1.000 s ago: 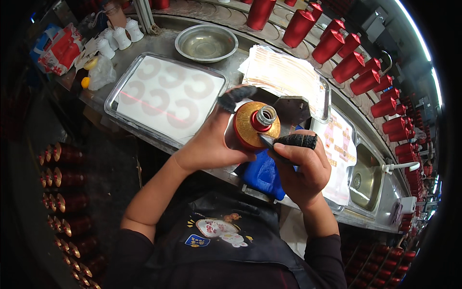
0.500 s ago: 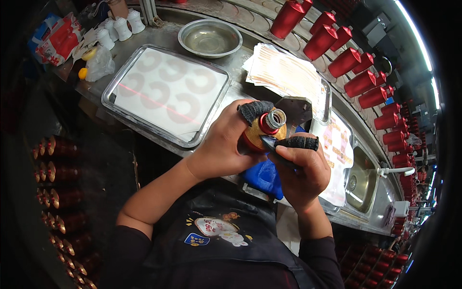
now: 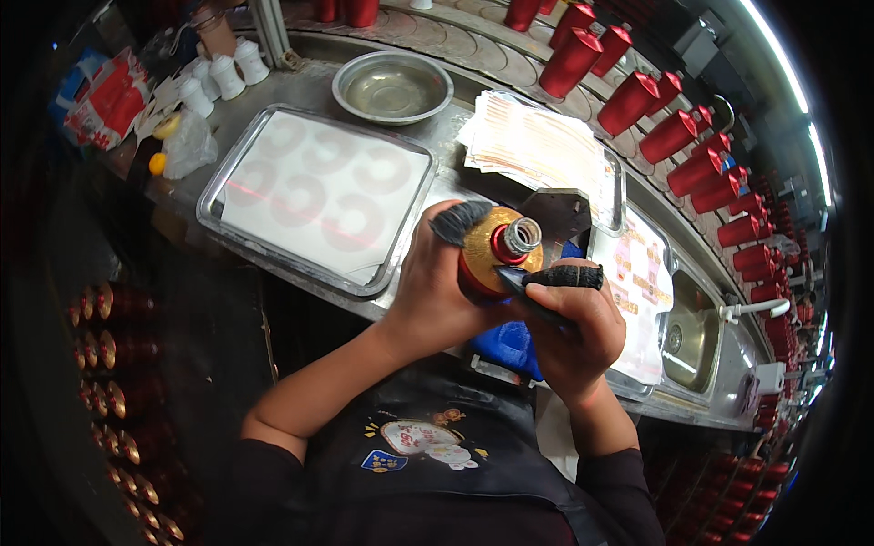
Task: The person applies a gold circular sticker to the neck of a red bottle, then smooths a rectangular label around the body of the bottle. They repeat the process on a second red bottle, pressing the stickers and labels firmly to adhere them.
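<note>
My left hand [image 3: 426, 287] is wrapped round a red bottle [image 3: 485, 244] with an open glass neck and a gold, wrinkled label on its shoulder. The bottle tilts toward me. A black finger cover [image 3: 460, 221] on that hand rests at the label's left edge. My right hand [image 3: 580, 332] grips a dark pointed scraper-like tool [image 3: 513, 278], its tip touching the lower front of the gold shoulder. Another black cover [image 3: 572, 276] wraps a digit of this hand. The tool's handle is mostly hidden in my palm.
To the left lies a metal tray [image 3: 211, 202] with a white sheet of ring-shaped labels; behind it stands a metal basin [image 3: 393, 89] of liquid. Stacked label sheets [image 3: 537, 141] lie behind my hands. A sink [image 3: 694, 341] is at right, and red bottles [image 3: 667, 136] line the conveyor [image 3: 496, 50].
My left hand's covered digit has moved off the bottle's neck area to the label's left edge, baring more gold. The tool tip stays at the shoulder. Bottles on the conveyor have shifted in view.
</note>
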A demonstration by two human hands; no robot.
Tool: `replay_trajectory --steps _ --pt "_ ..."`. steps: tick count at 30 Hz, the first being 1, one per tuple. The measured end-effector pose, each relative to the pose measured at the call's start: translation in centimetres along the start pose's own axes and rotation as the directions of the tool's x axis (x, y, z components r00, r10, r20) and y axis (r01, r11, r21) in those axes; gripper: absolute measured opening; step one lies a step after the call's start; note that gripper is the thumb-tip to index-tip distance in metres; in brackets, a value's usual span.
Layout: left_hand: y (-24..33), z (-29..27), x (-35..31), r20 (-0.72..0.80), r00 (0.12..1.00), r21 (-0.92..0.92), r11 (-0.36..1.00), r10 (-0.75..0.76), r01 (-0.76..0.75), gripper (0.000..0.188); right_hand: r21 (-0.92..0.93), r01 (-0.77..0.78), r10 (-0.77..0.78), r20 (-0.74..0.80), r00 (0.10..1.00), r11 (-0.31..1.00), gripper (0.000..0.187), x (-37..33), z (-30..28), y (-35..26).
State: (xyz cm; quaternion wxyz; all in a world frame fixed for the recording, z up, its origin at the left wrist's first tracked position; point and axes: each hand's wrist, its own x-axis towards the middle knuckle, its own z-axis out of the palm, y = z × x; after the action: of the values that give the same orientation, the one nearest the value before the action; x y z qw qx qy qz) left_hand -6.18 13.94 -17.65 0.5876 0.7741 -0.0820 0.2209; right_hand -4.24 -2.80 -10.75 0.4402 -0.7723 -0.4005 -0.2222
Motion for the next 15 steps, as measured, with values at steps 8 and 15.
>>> replay_trajectory --steps 8,15 --pt "-0.1 0.2 0.1 -0.006 0.993 0.214 0.970 0.122 -0.118 0.086 0.035 -0.024 0.024 -0.008 1.000 0.999 0.032 0.0 -0.1 -0.3" --pt "0.1 -1.0 1.3 0.191 0.980 -0.009 0.999 0.051 -0.051 0.083 0.024 -0.031 0.032 -0.044 0.999 0.999 0.029 -0.3 0.2 -0.8"
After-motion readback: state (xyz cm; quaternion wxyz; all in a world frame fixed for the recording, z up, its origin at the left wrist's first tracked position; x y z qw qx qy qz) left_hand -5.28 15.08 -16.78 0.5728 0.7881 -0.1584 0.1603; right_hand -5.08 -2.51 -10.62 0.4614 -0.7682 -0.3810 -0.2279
